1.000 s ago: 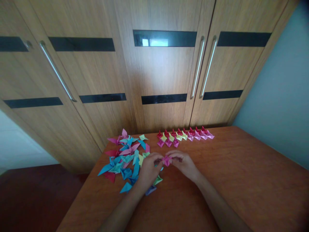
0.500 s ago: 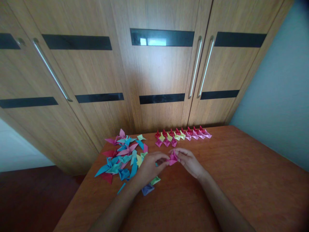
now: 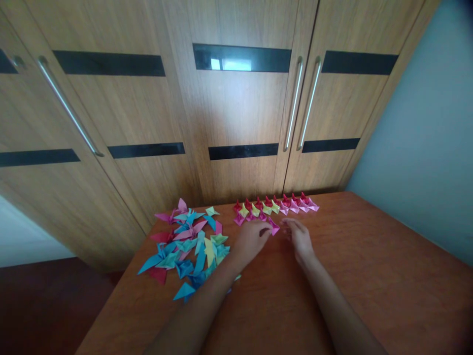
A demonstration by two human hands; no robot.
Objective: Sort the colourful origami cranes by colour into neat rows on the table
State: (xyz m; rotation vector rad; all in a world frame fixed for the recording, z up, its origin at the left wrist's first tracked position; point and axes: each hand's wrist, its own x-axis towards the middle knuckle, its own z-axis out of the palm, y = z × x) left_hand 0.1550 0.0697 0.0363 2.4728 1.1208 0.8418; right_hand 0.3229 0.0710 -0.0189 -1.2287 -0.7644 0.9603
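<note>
Over the counter (image 3: 362, 261), left fingers (image 3: 261, 224) pinch magenta paper (image 3: 274, 227), right fingers (image 3: 295, 226) empty alongside, and a nudge could scatter the paper row (image 3: 275, 208) beyond!

Left hand (image 3: 251, 242) pinches magenta paper piece (image 3: 274, 227), near front of folded-paper rows (image 3: 294, 206) along far edge of desk (image 3: 373, 261): red rearmost, then yellow and pink, magenta frontmost. Right hand (image 3: 301, 240) just beside piece, fingers bent, apart from it. Multicoloured paper pile (image 3: 200, 257) toward left edge. Wooden cabinet (image 3: 240, 108) behind far edge.
</note>
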